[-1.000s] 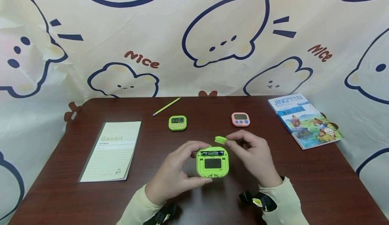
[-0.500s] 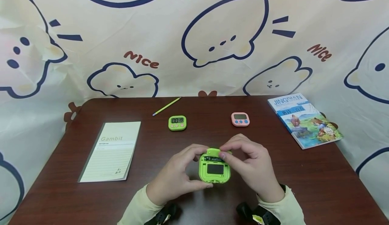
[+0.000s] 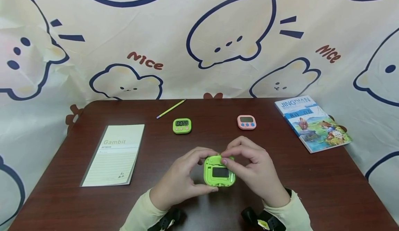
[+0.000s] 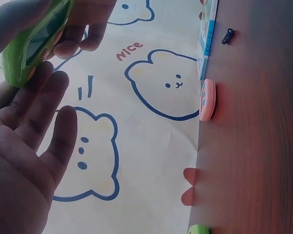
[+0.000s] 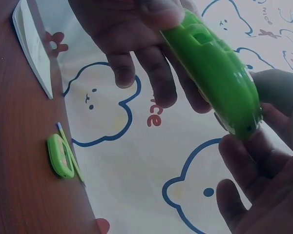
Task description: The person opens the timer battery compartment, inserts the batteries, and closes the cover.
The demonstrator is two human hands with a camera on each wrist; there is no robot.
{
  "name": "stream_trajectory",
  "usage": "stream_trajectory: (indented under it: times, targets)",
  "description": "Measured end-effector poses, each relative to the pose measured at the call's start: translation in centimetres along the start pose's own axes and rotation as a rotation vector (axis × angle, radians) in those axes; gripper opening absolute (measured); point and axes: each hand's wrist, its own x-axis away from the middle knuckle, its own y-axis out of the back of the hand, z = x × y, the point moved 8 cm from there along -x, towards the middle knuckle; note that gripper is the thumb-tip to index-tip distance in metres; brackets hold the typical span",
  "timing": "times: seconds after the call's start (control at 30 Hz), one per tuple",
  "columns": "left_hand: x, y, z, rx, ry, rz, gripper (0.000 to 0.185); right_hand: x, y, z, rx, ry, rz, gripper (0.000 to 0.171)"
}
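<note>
Here, a green timer (image 3: 219,171) is held back side up just above the table (image 3: 311,186), near its front edge at about 6 o'clock. The left hand (image 3: 180,180) grips the timer from its 9 o'clock side, fingers curled over the top edge and thumb under the lower corner. The right hand (image 3: 254,170) closes on it from 3 o'clock, thumb and forefinger pinching the battery cover at the timer's 12 o'clock edge. A dark rectangular panel shows on the timer's back.

Beyond the hands, at 11 o'clock, a second green timer (image 3: 182,125) lies face up showing digits; at 1 o'clock lies a pink timer (image 3: 246,122). A pencil (image 3: 171,109) rests at a slant behind the green one. A notebook (image 3: 114,153) lies at 9 o'clock near the left edge, and a picture book (image 3: 311,123) at 2 o'clock by the right edge. A cartoon-printed cloth (image 3: 199,40) hangs behind the table
</note>
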Motion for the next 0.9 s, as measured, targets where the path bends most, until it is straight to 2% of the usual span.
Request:
stream_trajectory:
  times: [0.27,0.77,0.9]
  targets:
    - [0.07,0.70,0.14,-0.005,0.032,-0.022,0.072,-0.08,-0.26,0.13,-0.014,0.009,0.041,0.024]
    - [0.03,0.10,0.07,-0.002,0.023,0.002,0.074,-0.04,-0.32,0.39,0.036,0.038,0.039,0.020]
    - [0.05,0.40,0.15,0.002,0.038,-0.013,0.073,-0.01,-0.54,0.46,0.031,0.036,0.087,0.025]
